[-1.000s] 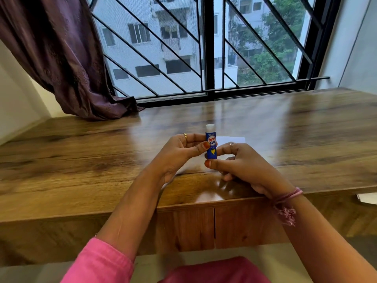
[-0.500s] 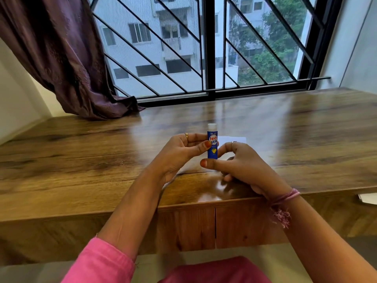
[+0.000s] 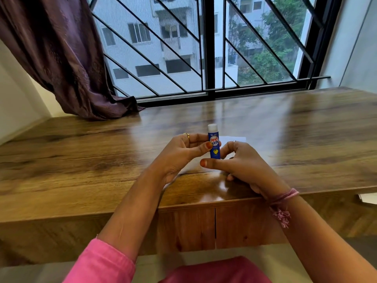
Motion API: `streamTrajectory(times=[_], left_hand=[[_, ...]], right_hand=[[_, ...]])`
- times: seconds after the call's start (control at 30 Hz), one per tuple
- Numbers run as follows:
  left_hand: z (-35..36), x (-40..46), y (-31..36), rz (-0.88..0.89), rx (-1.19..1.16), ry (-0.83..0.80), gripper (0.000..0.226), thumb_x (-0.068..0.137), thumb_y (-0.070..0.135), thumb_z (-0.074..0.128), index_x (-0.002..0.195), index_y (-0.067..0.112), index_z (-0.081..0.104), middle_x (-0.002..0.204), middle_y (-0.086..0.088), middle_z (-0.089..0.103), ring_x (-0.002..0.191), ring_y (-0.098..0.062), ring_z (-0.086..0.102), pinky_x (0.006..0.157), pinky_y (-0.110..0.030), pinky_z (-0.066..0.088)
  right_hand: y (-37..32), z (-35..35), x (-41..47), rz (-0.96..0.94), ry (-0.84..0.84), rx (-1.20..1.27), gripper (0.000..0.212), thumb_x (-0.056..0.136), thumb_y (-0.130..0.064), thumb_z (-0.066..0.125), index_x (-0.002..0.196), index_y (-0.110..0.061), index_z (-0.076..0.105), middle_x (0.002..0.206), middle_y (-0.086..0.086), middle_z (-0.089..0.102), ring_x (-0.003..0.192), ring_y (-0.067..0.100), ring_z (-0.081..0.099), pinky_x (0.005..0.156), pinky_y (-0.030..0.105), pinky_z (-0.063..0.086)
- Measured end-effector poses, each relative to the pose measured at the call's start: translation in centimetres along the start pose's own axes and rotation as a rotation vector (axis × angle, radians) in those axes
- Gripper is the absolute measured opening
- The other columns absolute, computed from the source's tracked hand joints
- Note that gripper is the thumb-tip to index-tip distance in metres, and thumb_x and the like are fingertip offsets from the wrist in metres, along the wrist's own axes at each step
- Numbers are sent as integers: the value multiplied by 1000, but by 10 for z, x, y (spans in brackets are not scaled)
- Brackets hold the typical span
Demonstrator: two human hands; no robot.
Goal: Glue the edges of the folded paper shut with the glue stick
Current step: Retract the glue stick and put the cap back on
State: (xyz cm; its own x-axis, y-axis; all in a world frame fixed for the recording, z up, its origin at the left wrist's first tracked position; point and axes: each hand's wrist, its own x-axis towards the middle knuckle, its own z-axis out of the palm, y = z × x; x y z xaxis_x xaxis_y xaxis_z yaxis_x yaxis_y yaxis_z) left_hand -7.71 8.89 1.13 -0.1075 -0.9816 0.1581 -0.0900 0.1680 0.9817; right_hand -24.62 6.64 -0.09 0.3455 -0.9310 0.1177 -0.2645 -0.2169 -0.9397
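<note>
Nearest, at 6 o'clock: pink sleeve point(image 3: 102, 262) on the left forearm, and a pink lap below it. Both forearms rise from the lower edge and converge toward the centre, crossing the front edge of the tabletop point(image 3: 81, 160).

Right wrist, at 4 o'clock from centre: pink thread bracelet point(image 3: 282, 201) with a frayed tassel hanging.

Right hand point(image 3: 242, 162): fingers curled around the lower end of the glue stick point(image 3: 213, 144), thumb extended leftward beneath its base, ring on one finger. How firm the hold is cannot be told, as the base is hidden.

Left hand point(image 3: 181, 152): thumb and fingers pinching the upper body of the glue stick from the 9 o'clock side, thumbnail painted orange, gold ring on one finger.

Glue stick: blue tube, upright, white top uppermost, held between both hands above the tabletop.

Folded paper point(image 3: 232, 139): white, flat on the tabletop, behind and under the hands, mostly hidden.

Farther, at 10 o'clock: purple curtain point(image 3: 61, 58), its hem on the tabletop.

At 12 o'clock: window with black grille point(image 3: 209, 48); buildings and trees beyond.
</note>
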Motion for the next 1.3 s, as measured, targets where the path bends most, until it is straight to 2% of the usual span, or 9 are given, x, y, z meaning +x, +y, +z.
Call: streamTrajectory(times=[0.2, 0.43, 0.63, 0.8, 0.9, 0.97, 1.03, 1.17, 1.3], left_hand=[[-2, 0, 0, 0, -5, 5, 37, 72, 24, 69, 107, 13, 67, 109, -9, 72, 109, -20, 65, 102, -36, 44], [-3, 2, -2, 1, -56, 10, 36, 70, 20, 72, 105, 13, 69, 107, -9, 73, 107, -20, 66, 101, -35, 45], [-7, 2, -4, 61, -51, -6, 43, 73, 11, 74, 114, 21, 64, 115, 0, 70, 105, -16, 66, 88, -26, 52], [-29, 11, -2, 213, -182, 361, 40, 83, -4, 59, 112, 23, 64, 116, 0, 66, 97, -14, 65, 85, -29, 54], [-49, 20, -9, 125, 36, 585, 39, 85, -5, 53, 113, 20, 61, 118, -5, 63, 91, -10, 61, 79, -25, 53], [-60, 28, -17, -31, 172, 603, 42, 86, -4, 54, 122, 16, 55, 122, -9, 59, 91, -12, 59, 74, -23, 50], [-64, 33, -24, -134, 271, 519, 50, 86, 4, 62, 133, 14, 48, 128, -10, 54, 103, -19, 58, 82, -29, 51], [-61, 36, -30, -55, 632, 299, 66, 86, 37, 67, 144, 29, 36, 130, 5, 42, 115, -17, 47, 91, -33, 46], [-56, 43, -32, 54, 875, 180, 47, 94, 32, 57, 139, 35, 44, 129, -6, 48, 111, -23, 49, 97, -34, 41]], right_hand=[[0, -6, -2, 7, -125, 182, 48, 57, -29, 88, 97, -17, 65, 79, -6, 72, 51, 3, 55, 45, 15, 46], [0, -4, -2, -1, -84, 322, 30, 72, -12, 80, 97, -4, 67, 78, 5, 70, 49, 4, 53, 39, 15, 44], [2, -3, -2, -10, -51, 315, 22, 73, -9, 79, 92, -6, 69, 73, 3, 70, 47, 4, 53, 39, 16, 43], [3, -2, -1, 4, -49, 330, 20, 72, -8, 80, 88, -7, 68, 65, -2, 71, 44, 5, 52, 38, 16, 42], [4, -2, -1, -3, -55, 303, 20, 71, -9, 80, 87, -8, 69, 65, -1, 71, 45, 6, 53, 39, 16, 42], [5, -2, 0, -7, -62, 285, 20, 71, -10, 80, 88, -8, 69, 64, -2, 72, 45, 5, 54, 39, 16, 43], [6, -2, 1, -7, -68, 274, 21, 71, -11, 80, 88, -7, 69, 64, -2, 72, 45, 4, 54, 39, 15, 43], [7, -1, 2, -16, -64, 243, 22, 71, -14, 81, 88, -8, 69, 64, -2, 73, 46, 3, 55, 40, 14, 43], [8, 0, 3, -18, -47, 222, 23, 70, -17, 82, 88, -10, 70, 65, -3, 73, 46, 2, 56, 40, 14, 43]])
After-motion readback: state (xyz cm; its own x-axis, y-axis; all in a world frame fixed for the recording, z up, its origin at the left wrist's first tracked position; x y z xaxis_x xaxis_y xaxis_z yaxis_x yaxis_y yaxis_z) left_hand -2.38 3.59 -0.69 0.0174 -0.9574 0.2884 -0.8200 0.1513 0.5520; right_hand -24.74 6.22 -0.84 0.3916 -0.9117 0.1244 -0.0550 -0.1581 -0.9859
